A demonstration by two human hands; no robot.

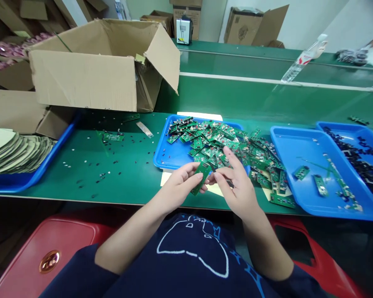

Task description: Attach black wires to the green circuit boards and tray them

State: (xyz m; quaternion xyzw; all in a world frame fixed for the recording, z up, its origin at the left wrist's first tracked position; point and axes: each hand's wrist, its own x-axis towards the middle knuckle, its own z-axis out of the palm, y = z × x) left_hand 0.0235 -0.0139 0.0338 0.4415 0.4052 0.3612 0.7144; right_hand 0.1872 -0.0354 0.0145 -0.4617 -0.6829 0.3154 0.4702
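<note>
My left hand (182, 182) grips a green circuit board (200, 179) between thumb and fingers, tilted up over the table's front edge. Closed around dark, slim tweezers (211, 167), my right hand (238, 186) has their tip at the board's upper right edge; its index finger points up and away. Just beyond both hands, a heap of green circuit boards (216, 138) fills much of a blue tray (161, 154) and spills over its right side onto the table. My fingers hide part of the tweezers.
To the right, a blue tray (311, 142) holds a few boards and scraps; another blue tray (325, 125) contains black parts. An open cardboard box (87, 80) stands at the back left. Stacked sheets (21, 153) lie at far left. A bottle (298, 66) leans at the back right.
</note>
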